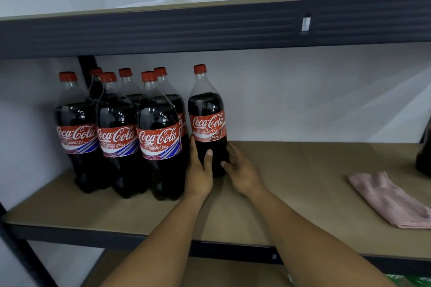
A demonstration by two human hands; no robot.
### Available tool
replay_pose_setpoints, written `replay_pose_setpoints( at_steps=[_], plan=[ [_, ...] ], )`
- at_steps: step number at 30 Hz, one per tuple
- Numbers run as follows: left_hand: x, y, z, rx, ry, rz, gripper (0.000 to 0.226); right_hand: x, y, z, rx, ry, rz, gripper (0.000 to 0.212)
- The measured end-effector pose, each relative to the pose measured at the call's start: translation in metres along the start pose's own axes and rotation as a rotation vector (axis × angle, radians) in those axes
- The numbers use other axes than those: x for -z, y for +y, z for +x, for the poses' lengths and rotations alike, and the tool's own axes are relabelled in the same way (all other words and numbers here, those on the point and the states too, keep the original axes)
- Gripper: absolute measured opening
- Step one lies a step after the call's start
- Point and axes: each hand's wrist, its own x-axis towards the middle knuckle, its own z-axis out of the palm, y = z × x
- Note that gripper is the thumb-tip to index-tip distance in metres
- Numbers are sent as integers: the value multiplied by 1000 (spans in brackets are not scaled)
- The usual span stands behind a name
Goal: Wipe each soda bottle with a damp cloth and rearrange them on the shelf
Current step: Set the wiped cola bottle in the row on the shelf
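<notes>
A folded pink cloth (391, 200) is lying on the near right of the shelf (303, 182), and the picture edge is cutting off its right end. Both hands are clamping the low part of one upright soda bottle (207, 123) in the middle. The left hand (199, 170) is wrapping it, thumb in front. The right hand (242, 170) is cupping its right side. Dark cola is filling it to the shoulder. Just left, six more bottles (119, 135) are standing in two rows, with the back ones half hidden. At the right edge, another dark bottle (424, 154) is showing only partly.
</notes>
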Motion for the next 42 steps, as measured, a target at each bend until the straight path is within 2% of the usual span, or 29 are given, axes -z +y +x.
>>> replay_pose_setpoints(
  at_steps=[5, 11, 25, 32, 34, 38, 42],
  plan=[
    [-4, -7, 0, 13, -39, 81, 75, 1, -3, 0, 14, 2, -176, 71],
    [-5, -7, 2, 67, -51, 160, 79, -5, -4, 6, 16, 32, -230, 71],
    [-3, 0, 2, 167, -62, 239, 80, -11, -5, 9, 40, 31, -186, 68],
    [-1, 9, -10, 168, -31, 281, 89, -4, -6, -8, 57, 65, -101, 53],
    [-4, 16, -17, 147, 25, 278, 91, 2, -6, -16, 12, 69, -49, 48],
    [-20, 39, -30, 52, 100, 266, 76, 28, -4, -30, -36, 39, -29, 34],
    [-54, 69, -33, -32, -8, 198, 50, 86, -1, -46, -41, 104, -98, 22]
  ],
)
